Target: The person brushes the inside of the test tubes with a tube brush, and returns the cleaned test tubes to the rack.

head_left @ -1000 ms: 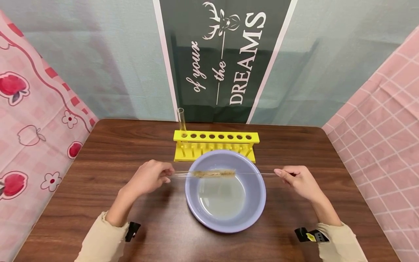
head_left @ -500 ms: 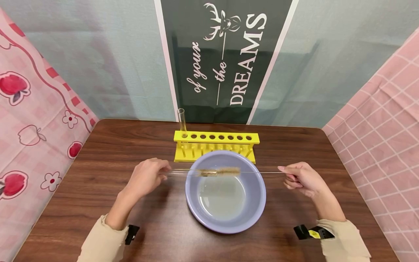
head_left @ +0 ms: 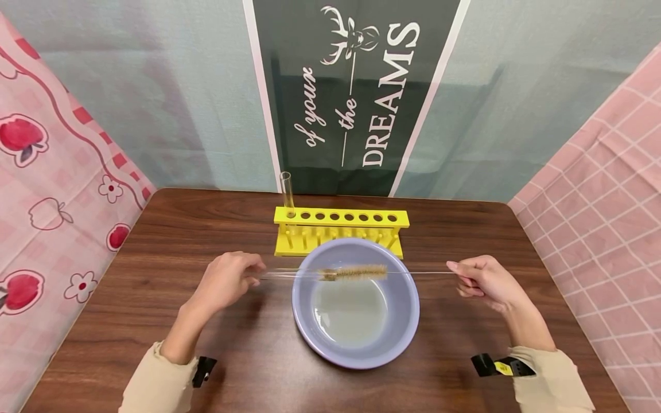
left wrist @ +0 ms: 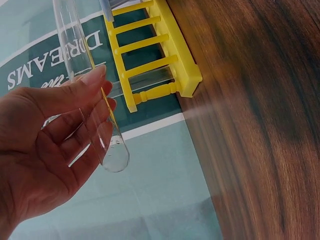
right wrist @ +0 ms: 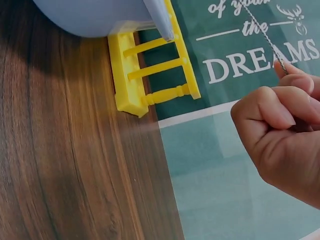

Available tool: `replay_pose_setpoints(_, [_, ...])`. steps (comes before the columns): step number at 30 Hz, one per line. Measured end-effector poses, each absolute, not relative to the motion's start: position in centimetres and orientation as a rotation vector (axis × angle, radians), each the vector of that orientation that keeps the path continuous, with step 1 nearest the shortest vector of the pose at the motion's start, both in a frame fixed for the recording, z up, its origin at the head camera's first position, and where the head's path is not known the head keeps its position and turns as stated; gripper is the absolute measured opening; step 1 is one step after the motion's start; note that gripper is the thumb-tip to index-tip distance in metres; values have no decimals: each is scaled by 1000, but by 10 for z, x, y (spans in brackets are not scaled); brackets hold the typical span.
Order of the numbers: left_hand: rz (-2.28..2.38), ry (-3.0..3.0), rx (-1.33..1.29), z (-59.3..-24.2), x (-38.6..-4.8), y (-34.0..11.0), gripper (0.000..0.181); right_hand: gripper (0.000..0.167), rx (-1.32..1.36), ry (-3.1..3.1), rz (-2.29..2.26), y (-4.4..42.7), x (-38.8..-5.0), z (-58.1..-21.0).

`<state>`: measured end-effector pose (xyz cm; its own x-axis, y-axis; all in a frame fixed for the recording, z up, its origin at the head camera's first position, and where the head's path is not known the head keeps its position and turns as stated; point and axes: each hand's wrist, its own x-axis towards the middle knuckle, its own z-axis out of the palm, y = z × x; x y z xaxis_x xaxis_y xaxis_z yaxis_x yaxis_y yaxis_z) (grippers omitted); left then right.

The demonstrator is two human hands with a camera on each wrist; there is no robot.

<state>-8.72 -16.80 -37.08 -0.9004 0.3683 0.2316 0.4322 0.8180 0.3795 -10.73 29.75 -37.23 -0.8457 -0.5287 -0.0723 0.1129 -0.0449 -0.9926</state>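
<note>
Over a lavender basin [head_left: 356, 360] of cloudy water, my left hand [head_left: 226, 282] holds a clear glass test tube [head_left: 289, 274] level, its mouth toward the right. In the left wrist view, the thumb and fingers of that left hand [left wrist: 60, 120] pinch the test tube [left wrist: 114, 150] near its rounded end. My right hand [head_left: 485, 282] pinches the thin twisted wire of a test tube brush [head_left: 361, 272]. The tan bristles show mostly outside the tube, with their left end at its mouth. Curled fingers of the right hand [right wrist: 280, 120] grip the brush's wire [right wrist: 265, 31] in the right wrist view.
Behind the basin stands a yellow test tube rack [head_left: 341, 217], with one upright glass tube [head_left: 287, 192] in its leftmost hole. The brown wooden table [head_left: 248, 367] ends at a printed cloth backdrop [head_left: 217, 115]. Pink patterned cloths hang at both sides.
My right hand has moved to the right, drawing the brush bristles farther out of the test tube. The left hand has shifted slightly left with the tube.
</note>
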Motion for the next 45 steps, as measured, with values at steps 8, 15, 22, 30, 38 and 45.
replay_pose_setpoints(8, [-711,-2900,-637,-370,-87,-172,21,40,-463,2137,-1818,301,-104,-373])
replay_pose_setpoints(15, [-746,-2922,-651,-370,-87,-175,19,39,-407,2375,-1697,301,-101,-373])
replay_pose_setpoints(22, [-695,-2887,-626,-370,-86,-172,21,38,-377,2380,-1694,300,-99,-375])
replay_pose_setpoints(30, [-653,-2841,-590,-371,-85,-166,22,39,-352,2325,-1723,291,-98,-378])
replay_pose_setpoints(38, [-656,-2808,-621,-371,-89,-157,22,40,-350,2340,-1665,268,-102,-376])
replay_pose_setpoints(45, [-626,-2804,-645,-366,-88,-144,21,43,-288,2355,-1632,244,-103,-369])
